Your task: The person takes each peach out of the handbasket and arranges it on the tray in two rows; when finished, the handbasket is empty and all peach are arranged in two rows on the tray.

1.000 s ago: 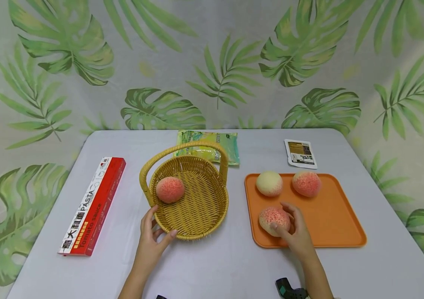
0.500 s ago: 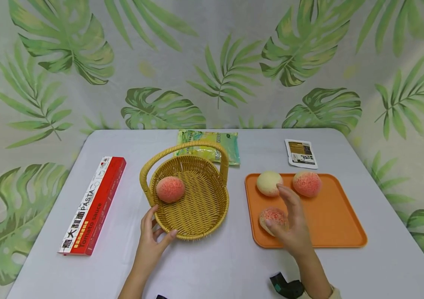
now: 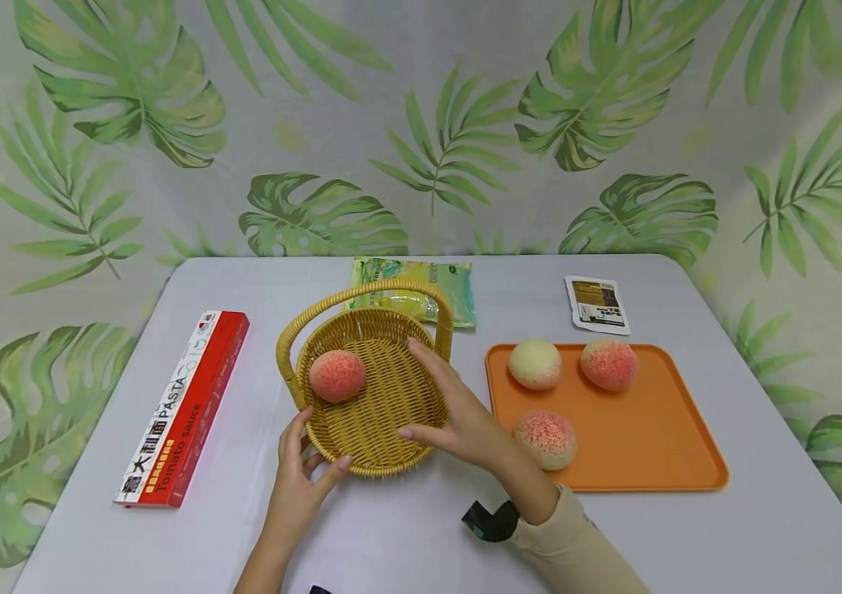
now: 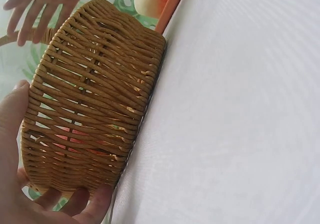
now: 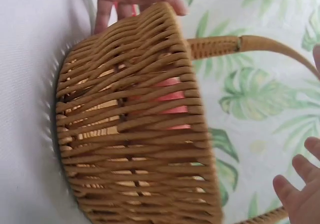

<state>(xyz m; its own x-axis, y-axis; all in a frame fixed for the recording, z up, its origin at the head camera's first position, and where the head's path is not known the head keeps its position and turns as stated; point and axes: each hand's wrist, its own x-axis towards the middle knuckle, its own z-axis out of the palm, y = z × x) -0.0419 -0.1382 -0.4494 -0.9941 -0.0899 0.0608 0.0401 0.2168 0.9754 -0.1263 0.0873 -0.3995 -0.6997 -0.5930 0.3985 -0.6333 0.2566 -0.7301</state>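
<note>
A wicker basket with an arched handle stands mid-table, a pinkish peach lying inside on the left. My left hand holds the basket's near left side, thumb and fingers spread against the weave; in the left wrist view its fingertips bend along the wall. Over the basket's right rim hovers my right hand, fingers apart and holding nothing. Three more peaches sit on an orange tray to the right: a pale one, a red one and a speckled one nearest me.
On the left lies a red and white pasta box. A green and yellow packet lies behind the basket, and a small white pouch behind the tray. A leaf-patterned cloth hangs at the back.
My right hand has let go of the speckled peach on the tray, lifted, and moved left to above the basket. My left hand and the basket have stayed put.
</note>
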